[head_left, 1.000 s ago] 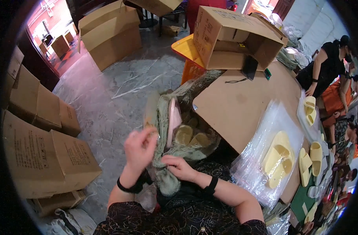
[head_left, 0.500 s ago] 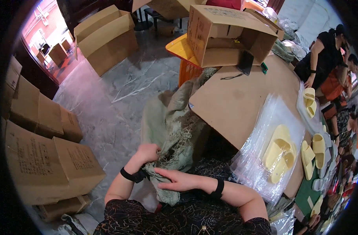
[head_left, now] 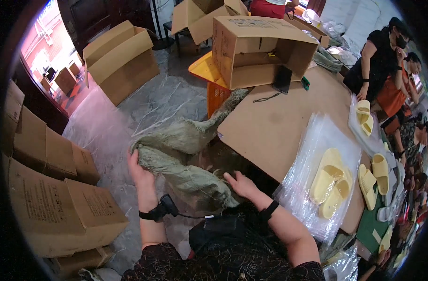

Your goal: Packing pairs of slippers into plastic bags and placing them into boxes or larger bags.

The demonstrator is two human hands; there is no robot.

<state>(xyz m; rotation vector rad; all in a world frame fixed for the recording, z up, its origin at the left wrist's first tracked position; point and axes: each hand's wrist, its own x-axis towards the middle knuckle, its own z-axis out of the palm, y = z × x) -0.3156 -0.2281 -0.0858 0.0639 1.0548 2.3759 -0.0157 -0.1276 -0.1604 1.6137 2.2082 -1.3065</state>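
Note:
Between my hands hangs a frayed grey-green woven sack [head_left: 186, 171], its mouth spread and its upper part trailing up beside the table corner. My left hand [head_left: 141, 171] grips the sack's left edge, the fingers partly hidden by the fabric. At its right edge my right hand [head_left: 244, 185] holds the rim with the thumb showing on the near side. What lies inside the sack cannot be made out.
To the right, a brown table [head_left: 270, 126] bears a stack of clear plastic bags [head_left: 298, 178] with yellow slippers [head_left: 328, 173] on top. An open carton [head_left: 265, 28] lies beyond. Cartons [head_left: 45, 196] are stacked at left. Co-workers [head_left: 378, 61] stand at far right.
My left hand has moved left and up, and my right hand to the right and up. The bunched sack has been spread out wide between them.

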